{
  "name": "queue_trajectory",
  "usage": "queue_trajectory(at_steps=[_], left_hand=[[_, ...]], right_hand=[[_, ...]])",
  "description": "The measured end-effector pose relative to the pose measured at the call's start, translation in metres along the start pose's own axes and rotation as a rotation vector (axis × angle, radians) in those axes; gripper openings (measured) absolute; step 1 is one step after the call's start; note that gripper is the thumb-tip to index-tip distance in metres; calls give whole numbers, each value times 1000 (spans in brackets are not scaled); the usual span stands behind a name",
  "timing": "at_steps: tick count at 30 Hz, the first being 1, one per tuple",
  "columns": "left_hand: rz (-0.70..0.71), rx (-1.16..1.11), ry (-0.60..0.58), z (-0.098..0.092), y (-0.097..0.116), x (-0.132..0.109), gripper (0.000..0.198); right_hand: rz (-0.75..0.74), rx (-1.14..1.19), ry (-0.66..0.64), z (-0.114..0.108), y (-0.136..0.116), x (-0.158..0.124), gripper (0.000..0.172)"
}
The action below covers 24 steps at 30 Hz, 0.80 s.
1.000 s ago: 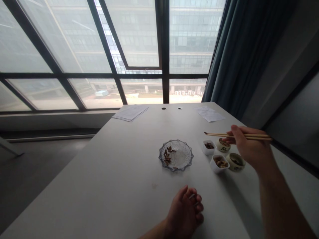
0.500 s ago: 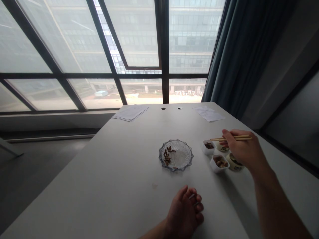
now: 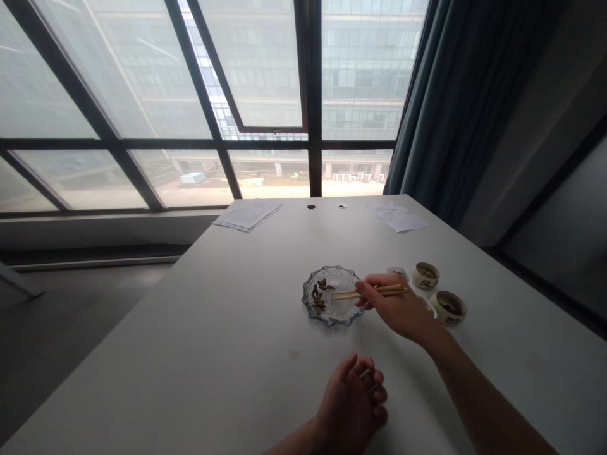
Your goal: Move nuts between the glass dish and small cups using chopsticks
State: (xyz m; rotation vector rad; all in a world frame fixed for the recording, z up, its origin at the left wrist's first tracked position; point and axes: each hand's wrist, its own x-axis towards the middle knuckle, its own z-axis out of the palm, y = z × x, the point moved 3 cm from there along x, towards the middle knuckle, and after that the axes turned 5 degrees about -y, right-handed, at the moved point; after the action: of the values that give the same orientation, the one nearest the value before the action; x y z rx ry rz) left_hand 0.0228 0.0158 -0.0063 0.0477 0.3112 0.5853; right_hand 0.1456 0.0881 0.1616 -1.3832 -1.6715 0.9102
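The right hand (image 3: pixel 396 308) reaches in from the lower right, its forearm (image 3: pixel 474 390) slanting across the worktop (image 3: pixel 190 379) and the wrist turned so the fingers point left. Its grip is closed on a pair of wooden chopsticks (image 3: pixel 372 291), held near-level and close together, with their tips above the middle of a scalloped glass dish (image 3: pixel 328 320). The tips sit just beside a small heap of brown food pieces (image 3: pixel 318 297) on the dish, and no contact between them shows. The hand itself hangs over the dish's right rim.

The left hand (image 3: pixel 351 404) rests low on the worktop near its front edge, knuckles up and fingers curled. A thin pale sliver (image 3: pixel 365 373) shows between the fingers, too small to name, and whether the grip is closed on it I cannot tell.

Behind the right hand, a white square bowl (image 3: pixel 397 271) is mostly hidden, and a second one (image 3: pixel 429 303) shows only at its corner. Two round cream cups (image 3: pixel 425 275) (image 3: pixel 448 308) with dark markings stand just to the right, each with food inside. Loose papers (image 3: pixel 248 215) lie at the far edge of the worktop, with another sheet (image 3: pixel 401 218) further right.
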Motion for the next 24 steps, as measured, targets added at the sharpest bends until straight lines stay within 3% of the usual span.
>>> queue_trajectory(at_steps=[5,12,19,24], left_hand=[[5,-10,-12,-2,0,1,21],[9,1,-12,-4,0,2,22],[6,-1,-13,-4,-1,2,22],[-3,0,-15,-3,-1,2,23]], right_hand=[[-37,35,-82,23,7,3,40],[-73,26,-97,35,15,5,43],[-56,39,-44,31,15,6,44],[-50,15,19,14,8,4,45]])
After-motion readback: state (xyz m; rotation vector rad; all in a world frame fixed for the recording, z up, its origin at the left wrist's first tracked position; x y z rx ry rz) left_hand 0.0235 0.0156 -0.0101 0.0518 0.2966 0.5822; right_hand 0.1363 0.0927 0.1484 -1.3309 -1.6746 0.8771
